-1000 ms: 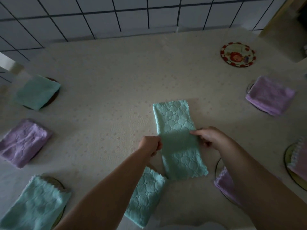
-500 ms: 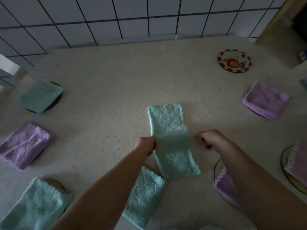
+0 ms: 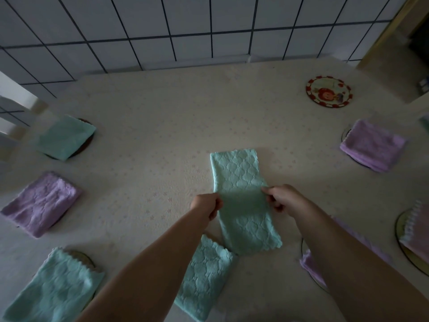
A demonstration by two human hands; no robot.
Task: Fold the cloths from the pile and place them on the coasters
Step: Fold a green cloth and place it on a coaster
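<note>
Near edge: a second teal cloth (image 3: 204,278) lies flat at the table's front, its far end tucked under the strip being folded.
Left hand (image 3: 206,204): fingers curled tight, pinching the left edge of the teal strip at its middle.
Right hand (image 3: 282,197): fingers curled, pinching the strip's right edge opposite the left hand.
Teal strip (image 3: 241,198): a long narrow folded cloth with a quilted scallop pattern and a wavy hem, lying lengthwise on the table (image 3: 162,135), midway across; it narrows slightly where both hands grip.
Left side: a teal cloth (image 3: 51,289) on a coaster nearest, a purple cloth (image 3: 41,203) beyond it, another teal cloth (image 3: 66,137) on a dark coaster farthest.
Right side: a purple cloth (image 3: 308,263) half hidden by the right forearm, a pink cloth (image 3: 417,231) at the frame edge, a purple cloth (image 3: 372,145) on a coaster farther back.
Far corner: a red-rimmed coaster (image 3: 328,92) with a cartoon print, bare.
Backdrop: a white tiled wall (image 3: 185,31) with dark grout.
</note>
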